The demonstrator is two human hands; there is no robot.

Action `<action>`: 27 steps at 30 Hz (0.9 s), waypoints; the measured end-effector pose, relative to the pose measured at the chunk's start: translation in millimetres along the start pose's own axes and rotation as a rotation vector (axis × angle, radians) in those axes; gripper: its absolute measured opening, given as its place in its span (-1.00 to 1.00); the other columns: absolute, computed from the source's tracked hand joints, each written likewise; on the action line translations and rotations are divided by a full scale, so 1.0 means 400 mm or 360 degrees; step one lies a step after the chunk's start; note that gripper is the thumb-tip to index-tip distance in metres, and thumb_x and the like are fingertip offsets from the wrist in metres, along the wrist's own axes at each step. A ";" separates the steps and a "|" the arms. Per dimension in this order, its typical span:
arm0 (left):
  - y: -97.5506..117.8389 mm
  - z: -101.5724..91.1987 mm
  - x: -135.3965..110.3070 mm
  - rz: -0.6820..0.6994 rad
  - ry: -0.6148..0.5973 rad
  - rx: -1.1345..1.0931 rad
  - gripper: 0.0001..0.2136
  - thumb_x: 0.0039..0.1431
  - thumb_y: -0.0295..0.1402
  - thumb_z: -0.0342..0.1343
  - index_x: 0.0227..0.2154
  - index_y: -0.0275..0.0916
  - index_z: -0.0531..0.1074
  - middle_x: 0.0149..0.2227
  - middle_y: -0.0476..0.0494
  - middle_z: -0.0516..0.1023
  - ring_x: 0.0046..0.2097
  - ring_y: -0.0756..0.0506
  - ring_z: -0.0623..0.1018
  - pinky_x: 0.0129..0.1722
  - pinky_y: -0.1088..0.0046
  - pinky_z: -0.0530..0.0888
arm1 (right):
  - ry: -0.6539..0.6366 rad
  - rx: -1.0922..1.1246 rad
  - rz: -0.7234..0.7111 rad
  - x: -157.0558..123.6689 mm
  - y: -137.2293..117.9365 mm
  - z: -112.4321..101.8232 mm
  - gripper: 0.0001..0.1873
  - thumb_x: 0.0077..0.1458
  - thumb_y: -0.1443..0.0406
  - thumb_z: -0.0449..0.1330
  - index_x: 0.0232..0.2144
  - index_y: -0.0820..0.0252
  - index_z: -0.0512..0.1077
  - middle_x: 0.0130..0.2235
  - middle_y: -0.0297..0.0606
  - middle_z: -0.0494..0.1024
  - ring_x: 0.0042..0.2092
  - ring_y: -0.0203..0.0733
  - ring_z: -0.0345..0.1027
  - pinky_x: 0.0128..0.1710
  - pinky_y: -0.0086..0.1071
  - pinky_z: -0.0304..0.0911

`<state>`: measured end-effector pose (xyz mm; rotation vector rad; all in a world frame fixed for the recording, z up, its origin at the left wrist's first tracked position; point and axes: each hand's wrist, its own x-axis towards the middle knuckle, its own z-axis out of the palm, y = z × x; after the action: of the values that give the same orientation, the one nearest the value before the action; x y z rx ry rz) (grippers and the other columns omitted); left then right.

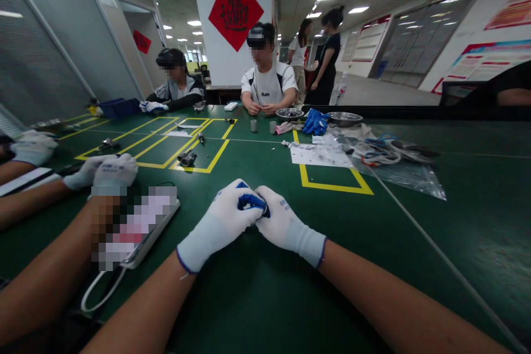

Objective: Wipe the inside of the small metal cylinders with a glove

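At centre, low on the dark green table mat (257, 287): left hand in a white knitted glove (224, 218) and right hand in a matching white glove (284, 221), knuckles touching, wrists down on the mat

Pinched between the curled fingers of both, a small blue and dark object (254, 203), mostly hidden, kind not clear; both grips closed tight on it, no fingers spread

Just left of the left forearm, a flat grey slab-shaped device (143, 227), blurred, with a white cable loop (97, 287) trailing off it

Further left, a neighbour's white-gloved hand (111, 171) flat on the table

Beyond the hands, yellow tape rectangles (332, 185); well behind, a crumpled clear plastic bag (398, 171), a pair of bright blue gloves (315, 121) and a round metal bowl (289, 113)

Opposite, a seated person in a white shirt (269, 86), hands together at the table edge
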<state>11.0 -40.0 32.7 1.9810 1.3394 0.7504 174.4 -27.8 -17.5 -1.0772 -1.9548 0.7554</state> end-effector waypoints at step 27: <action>0.002 0.017 0.010 -0.0081 0.0211 0.0205 -0.91 0.11 -0.41 0.32 -0.31 -0.22 0.55 -0.17 -0.12 0.53 -0.10 -0.19 0.58 -0.08 0.23 0.52 | 0.0019 -0.0065 0.0010 0.002 0.005 -0.002 -0.78 0.12 0.49 0.21 -0.32 0.09 0.28 -0.24 -0.28 0.46 -0.17 -0.08 0.39 -0.16 -0.21 0.34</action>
<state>17.9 -37.6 29.5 2.0177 1.5452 0.8011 175.4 -26.2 -18.3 -1.1102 -1.9649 0.7135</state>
